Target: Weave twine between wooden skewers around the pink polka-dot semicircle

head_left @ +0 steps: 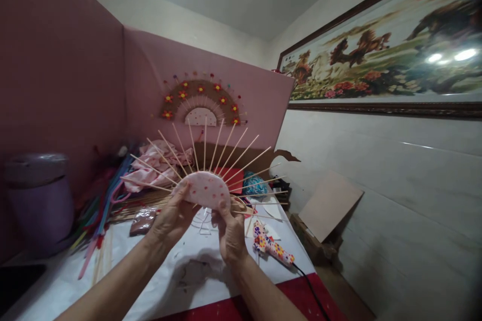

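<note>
You hold a pink half circle [205, 185] with spots up over the table, one hand on each side. Your left hand [175, 215] pinches its left end, with the thumb on the front. Your right hand [230, 230] pinches the lower right corner, thumb on the front too. Some of your fingers are hidden, so I can't tell just how they bend. Thin wooden sticks [205, 145] poke out all around the round edge (like sun rays!).

Under your hands is a white sheet [211, 286], with a red cloth [301, 296] at the near edge. The flowery glue gun [273, 247] lies to the right of your right hand, and its black cord [316, 298] runs toward you. Past your hands are a red card [233, 178] and a ball of blue yarn [255, 184]. On the left you have crumpled pink cloth [161, 158], a small brown packet [143, 221] and a purple bin [47, 210]. A brown arch [201, 85] with red and yellow flowers is up on the pink board [259, 105]. A big horse picture [357, 55] hangs on the right wall.
</note>
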Available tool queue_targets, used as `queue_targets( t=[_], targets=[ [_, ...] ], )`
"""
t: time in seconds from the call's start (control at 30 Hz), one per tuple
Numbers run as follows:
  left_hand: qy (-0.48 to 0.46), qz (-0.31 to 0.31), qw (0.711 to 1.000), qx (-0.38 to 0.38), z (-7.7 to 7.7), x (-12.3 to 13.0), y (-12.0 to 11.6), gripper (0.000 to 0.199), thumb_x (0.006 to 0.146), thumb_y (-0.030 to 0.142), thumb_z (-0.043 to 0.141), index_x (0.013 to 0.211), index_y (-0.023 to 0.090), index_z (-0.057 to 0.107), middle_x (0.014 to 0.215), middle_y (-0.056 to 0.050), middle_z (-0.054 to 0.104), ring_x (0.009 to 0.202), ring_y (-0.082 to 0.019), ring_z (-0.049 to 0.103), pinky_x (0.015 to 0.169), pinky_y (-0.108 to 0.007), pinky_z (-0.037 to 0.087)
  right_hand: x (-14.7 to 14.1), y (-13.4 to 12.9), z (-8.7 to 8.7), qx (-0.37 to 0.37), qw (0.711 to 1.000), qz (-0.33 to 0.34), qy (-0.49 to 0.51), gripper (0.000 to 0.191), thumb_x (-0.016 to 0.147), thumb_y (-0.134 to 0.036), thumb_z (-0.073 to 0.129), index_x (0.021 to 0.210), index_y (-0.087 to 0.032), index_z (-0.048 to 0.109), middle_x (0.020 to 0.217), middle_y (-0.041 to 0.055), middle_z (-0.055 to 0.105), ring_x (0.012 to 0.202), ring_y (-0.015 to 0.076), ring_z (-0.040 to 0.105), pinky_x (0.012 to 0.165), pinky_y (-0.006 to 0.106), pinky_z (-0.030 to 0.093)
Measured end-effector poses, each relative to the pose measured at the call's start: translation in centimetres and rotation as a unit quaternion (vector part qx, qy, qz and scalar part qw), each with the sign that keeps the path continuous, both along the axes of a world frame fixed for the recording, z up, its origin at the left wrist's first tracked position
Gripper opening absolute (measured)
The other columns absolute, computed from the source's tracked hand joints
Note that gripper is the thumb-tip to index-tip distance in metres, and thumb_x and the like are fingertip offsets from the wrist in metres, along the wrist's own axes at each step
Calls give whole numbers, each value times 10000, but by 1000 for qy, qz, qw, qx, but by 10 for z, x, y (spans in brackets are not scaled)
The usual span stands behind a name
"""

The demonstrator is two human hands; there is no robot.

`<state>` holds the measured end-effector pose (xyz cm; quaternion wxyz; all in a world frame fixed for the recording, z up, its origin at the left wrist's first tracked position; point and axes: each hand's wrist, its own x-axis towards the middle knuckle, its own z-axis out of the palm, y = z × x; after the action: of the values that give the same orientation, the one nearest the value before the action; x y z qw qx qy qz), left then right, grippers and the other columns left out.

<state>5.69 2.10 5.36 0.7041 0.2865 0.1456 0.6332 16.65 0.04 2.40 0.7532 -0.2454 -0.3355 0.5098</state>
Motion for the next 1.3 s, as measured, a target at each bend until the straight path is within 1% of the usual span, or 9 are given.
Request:
queue_targets(
  t=[0.2,0.33,0.4,0.47,0.6,0.73,0.93,1.13,1.3],
  targets=[
    [12,-87,996,-7,8,5,-25,145,742,232,587,821,112,604,692,-65,665,519,-161,592,401,-253,468,-17,-18,0,71,992,0,-100,176,722,-327,605,810,-185,551,568,-42,495,442,75,387,405,199,334],
    [-37,19,998,-54,24,-5,-35,144,714,52,557,827,126,605,718,-38,684,615,-142,633,568,-251,533,-5,-19,-10,131,951,-72,-271,98,681,-253,639,734,-193,581,695,2,548,650,136,471,614,259,410],
    [-41,37,997,-62,30,-13,-34,186,700,20,545,836,130,607,711,-33,688,617,-139,640,590,-254,539,9,-15,-11,112,945,-166,-260,65,698,-239,617,720,-202,568,689,-8,533,669,138,471,669,270,400],
    [-28,36,997,-70,33,-18,-29,186,692,18,546,828,129,609,678,-33,687,577,-141,639,550,-248,539,22,-10,-8,93,953,-198,-210,94,684,-246,630,743,-215,564,708,-9,538,695,140,484,686,264,401],
    [8,0,995,-99,25,-17,-16,125,705,50,546,798,102,611,642,-60,686,550,-160,642,547,-264,546,23,-8,-2,112,972,-52,-197,286,670,-291,648,938,-238,563,870,24,582,844,165,522,743,268,414],
    [35,-46,991,-121,13,-15,-11,89,726,89,543,781,88,613,614,-79,681,514,-169,636,519,-270,542,7,-3,-16,84,968,77,-223,298,646,-350,677,889,-207,580,650,-15,548,553,104,480,499,214,383],
    [-6,-41,985,-166,0,-32,-16,120,741,104,529,830,97,608,639,-77,689,553,-171,647,569,-279,548,1,-1,-37,-5,964,112,-240,332,736,-458,561,615,-150,574,380,-88,293,346,36,206,362,200,124],
    [-23,-64,982,-176,-6,-37,-20,114,738,144,547,809,88,616,651,-94,692,553,-188,646,565,-318,548,-9,-11,-34,-23,937,153,-314,358,720,-486,562,613,-146,598,357,-91,275,336,40,203,360,210,129],
    [-11,-24,985,-171,-8,-40,-10,91,724,81,553,777,92,626,648,-81,696,546,-172,645,558,-297,551,-3,-7,-30,-20,938,99,-331,321,724,-452,569,645,-144,611,397,-76,321,377,53,243,384,214,160]
  ],
)
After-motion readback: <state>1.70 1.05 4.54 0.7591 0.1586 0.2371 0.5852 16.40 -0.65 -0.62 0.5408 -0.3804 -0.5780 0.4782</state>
